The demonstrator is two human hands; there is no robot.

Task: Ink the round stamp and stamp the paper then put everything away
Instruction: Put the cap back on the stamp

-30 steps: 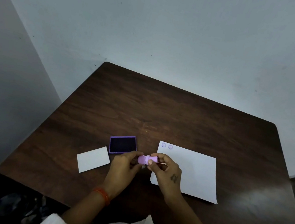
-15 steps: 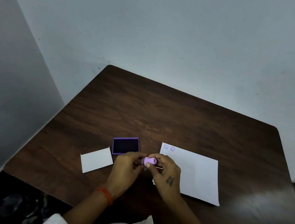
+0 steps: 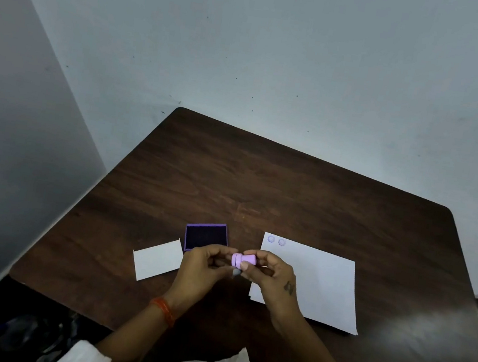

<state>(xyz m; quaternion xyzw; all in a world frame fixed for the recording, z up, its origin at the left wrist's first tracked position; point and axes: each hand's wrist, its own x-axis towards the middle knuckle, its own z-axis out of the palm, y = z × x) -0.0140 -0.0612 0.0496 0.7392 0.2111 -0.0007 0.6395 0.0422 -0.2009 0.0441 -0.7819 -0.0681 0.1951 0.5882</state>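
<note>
Starting at the far left, a small white card [image 3: 157, 259] is lying flat on the dark wooden table [image 3: 291, 194], just to the left of the left hand [image 3: 203, 271] and apart from it. Just beyond that hand's knuckles the purple ink pad [image 3: 206, 237] is sitting open, its dark pad facing up, and the fingers are partly covering its near edge from where I'm standing. Both hands are meeting over the table, pinching the round stamp [image 3: 243, 260] between them: the left fingertips are on its ribbed end, the right hand [image 3: 273, 280] is wrapping the smooth body. It looks like a small, light, hard plastic piece, lying on its side, and I'd guess the smooth barrel is a bit slippery, so the ribbed collar seems the surer place to grip. Whether the left hand is fitting a cap or just steadying it, I can't tell. Under and to the right of the right hand the white paper [image 3: 318, 287] is lying flat, thin and easy to skid, with two faint round stamp marks [image 3: 276, 241] at its far left corner. Nothing is standing between the hands and the pad or paper.
</note>
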